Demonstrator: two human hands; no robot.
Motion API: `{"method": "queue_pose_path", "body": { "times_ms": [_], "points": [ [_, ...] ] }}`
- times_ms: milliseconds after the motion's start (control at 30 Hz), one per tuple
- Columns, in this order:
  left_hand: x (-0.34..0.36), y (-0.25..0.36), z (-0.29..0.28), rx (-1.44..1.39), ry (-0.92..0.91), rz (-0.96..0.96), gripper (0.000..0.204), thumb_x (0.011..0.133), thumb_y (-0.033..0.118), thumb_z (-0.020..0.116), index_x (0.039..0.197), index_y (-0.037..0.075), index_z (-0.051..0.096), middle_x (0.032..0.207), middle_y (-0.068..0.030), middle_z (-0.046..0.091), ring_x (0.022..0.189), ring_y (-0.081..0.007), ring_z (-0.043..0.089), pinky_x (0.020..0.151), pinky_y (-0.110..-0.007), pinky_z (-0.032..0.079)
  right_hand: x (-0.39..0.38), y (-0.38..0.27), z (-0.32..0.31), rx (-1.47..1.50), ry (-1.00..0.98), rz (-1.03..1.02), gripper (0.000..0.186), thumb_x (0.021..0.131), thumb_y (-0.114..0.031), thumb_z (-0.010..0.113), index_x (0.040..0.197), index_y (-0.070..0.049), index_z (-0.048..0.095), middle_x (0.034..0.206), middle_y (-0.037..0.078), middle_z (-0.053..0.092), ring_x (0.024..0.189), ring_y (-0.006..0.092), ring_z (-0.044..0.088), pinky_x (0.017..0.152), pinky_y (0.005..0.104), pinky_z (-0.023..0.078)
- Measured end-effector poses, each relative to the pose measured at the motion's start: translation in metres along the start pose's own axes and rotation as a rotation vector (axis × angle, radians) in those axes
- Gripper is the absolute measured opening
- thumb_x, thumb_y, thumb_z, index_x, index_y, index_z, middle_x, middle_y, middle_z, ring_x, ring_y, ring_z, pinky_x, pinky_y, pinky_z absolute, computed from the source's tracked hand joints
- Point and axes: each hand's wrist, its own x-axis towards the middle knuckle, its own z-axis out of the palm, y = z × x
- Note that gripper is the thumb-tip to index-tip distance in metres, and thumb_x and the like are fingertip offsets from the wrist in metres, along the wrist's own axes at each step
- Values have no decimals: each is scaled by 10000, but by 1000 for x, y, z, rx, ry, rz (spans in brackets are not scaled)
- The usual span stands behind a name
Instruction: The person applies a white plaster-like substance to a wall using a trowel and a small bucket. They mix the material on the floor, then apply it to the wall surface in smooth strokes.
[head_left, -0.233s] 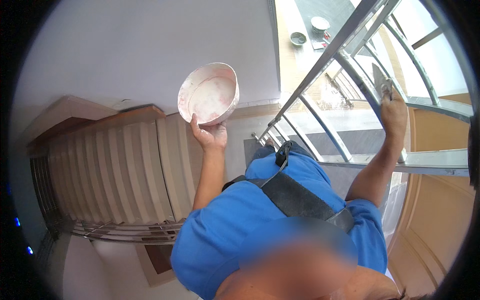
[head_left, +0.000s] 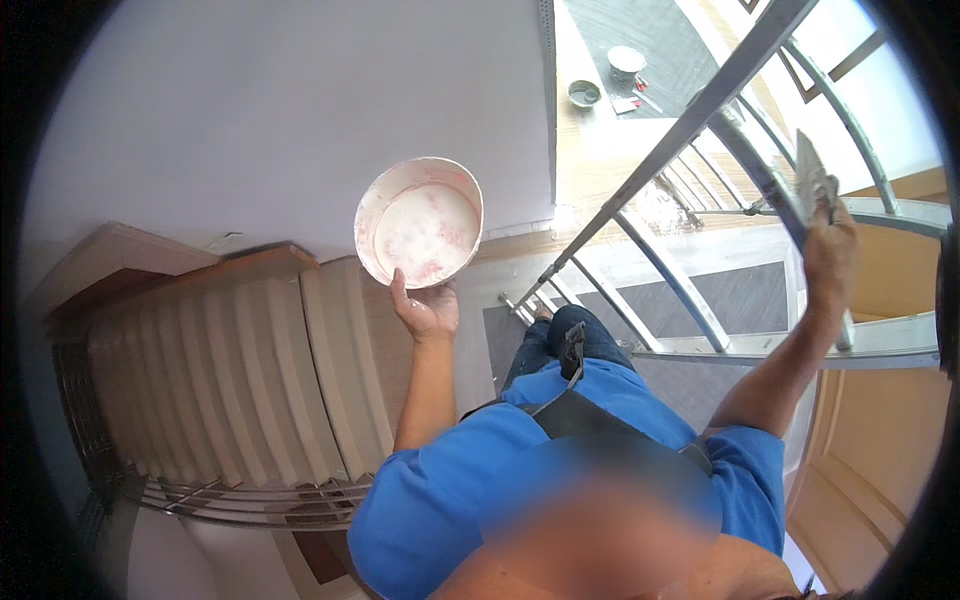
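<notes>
My left hand (head_left: pixel 428 310) grips the bottom edge of a round white plastic tub (head_left: pixel 418 220) with white, pink-smeared material inside, held tilted toward the camera beside the white wall (head_left: pixel 280 110). My right hand (head_left: pixel 830 235) is closed on a metal putty knife (head_left: pixel 810 170), its blade pointing up, at the aluminium ladder (head_left: pixel 668 310); whether that hand also touches the ladder I cannot tell. My legs and a foot show below on the ladder's left side.
A staircase (head_left: pixel 200 370) with a metal railing (head_left: pixel 245 505) runs along the left. Beyond the ladder, a white bucket (head_left: pixel 627 62), a smaller dark-filled container (head_left: pixel 583 95) and small tools (head_left: pixel 640 98) lie on the floor. A wooden door (head_left: pixel 860 430) stands at the right.
The tub and my left hand appear lower in the view. My right hand and the putty knife have shifted right and slightly down. The whole scene has also shifted a little.
</notes>
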Motion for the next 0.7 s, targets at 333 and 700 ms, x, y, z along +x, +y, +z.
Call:
{"method": "queue_pose_path", "body": {
  "times_ms": [333,700],
  "points": [
    [70,-77,-104,-184,-239,-169,704,881,275,661,1500,103,373,1425,-85,520,1295,-266,528,1086,-454,460,25,26,-7,-175,348,-228,560,1059,-452,421,1324,0,617,1056,198,702,913,273,676,806,381,524],
    [56,-60,-178,-113,-273,-265,764,848,279,715,1500,78,370,1437,-97,521,1306,-288,526,1115,-463,439,42,40,-14,-197,354,-171,618,1024,-542,451,1233,4,652,835,119,663,662,176,605,589,321,479]
  ]
}}
